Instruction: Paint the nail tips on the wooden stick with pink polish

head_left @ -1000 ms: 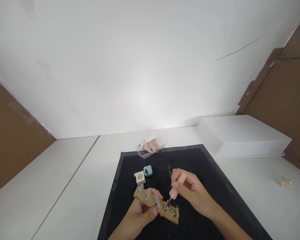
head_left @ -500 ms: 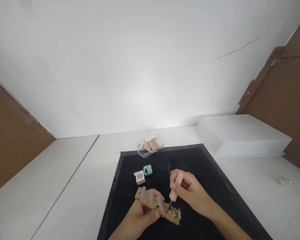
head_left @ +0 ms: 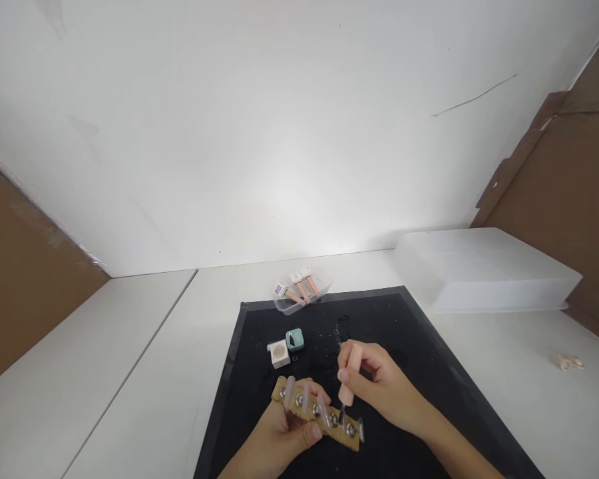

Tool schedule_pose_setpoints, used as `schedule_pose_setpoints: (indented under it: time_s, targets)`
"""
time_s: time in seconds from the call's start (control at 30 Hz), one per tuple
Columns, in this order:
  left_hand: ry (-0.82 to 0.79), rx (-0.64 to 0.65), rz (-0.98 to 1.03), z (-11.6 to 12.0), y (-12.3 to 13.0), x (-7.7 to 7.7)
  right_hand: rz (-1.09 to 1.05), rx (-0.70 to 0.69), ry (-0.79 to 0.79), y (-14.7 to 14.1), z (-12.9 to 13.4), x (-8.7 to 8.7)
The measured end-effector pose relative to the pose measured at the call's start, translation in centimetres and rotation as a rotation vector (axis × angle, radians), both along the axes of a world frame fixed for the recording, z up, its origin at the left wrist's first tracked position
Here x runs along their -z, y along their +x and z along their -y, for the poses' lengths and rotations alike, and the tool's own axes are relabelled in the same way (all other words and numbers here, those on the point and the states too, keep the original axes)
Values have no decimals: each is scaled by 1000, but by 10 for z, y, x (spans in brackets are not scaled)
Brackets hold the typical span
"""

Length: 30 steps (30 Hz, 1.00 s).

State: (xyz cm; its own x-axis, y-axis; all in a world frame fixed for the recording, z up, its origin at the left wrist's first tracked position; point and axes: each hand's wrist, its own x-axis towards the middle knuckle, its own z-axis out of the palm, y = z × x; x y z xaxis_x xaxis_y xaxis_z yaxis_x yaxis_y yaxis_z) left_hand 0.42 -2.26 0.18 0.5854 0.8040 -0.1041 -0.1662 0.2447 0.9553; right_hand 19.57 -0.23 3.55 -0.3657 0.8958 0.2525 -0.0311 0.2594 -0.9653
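Near the bottom centre, my left hand (head_left: 284, 436) grips a tan strip (head_left: 352, 441) that slants down to the right. Round metal studs line the strip, and several nail tips, some pinkish and some clear, stand on it. My right hand (head_left: 379, 382) pinches a pink brush handle (head_left: 350, 376) above the strip's right part. Its dark brush end (head_left: 343, 414) is at a nail tip near the right end; whether they touch is hard to tell. Behind the strip, a white square-topped bottle (head_left: 280, 354) and a teal one (head_left: 295, 340) stand side by side on the black mat (head_left: 379, 319).
A clear tray (head_left: 287, 308) with pink-and-white bottles sits at the mat's back edge. To the right are a white translucent bin (head_left: 504, 293) and small beige objects (head_left: 568, 362). Brown cardboard (head_left: 569, 199) borders the white table.
The strip in my left hand has shifted slightly right and down. The pink handle is more upright, and its brush end has moved slightly right.
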Motion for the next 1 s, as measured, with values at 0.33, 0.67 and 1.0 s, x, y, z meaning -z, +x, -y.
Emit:
schedule_pose_setpoints:
  time_s: [0.33, 0.67, 1.0]
  targets:
    - [-11, -5, 11, 1, 0, -2, -51, 33, 51, 2, -2, 1]
    - [-31, -49, 38, 0, 0, -4, -70, 115, 40, -1, -2, -1]
    - [-76, -98, 107, -1, -3, 4, -93, 38, 106, 2, 2, 0]
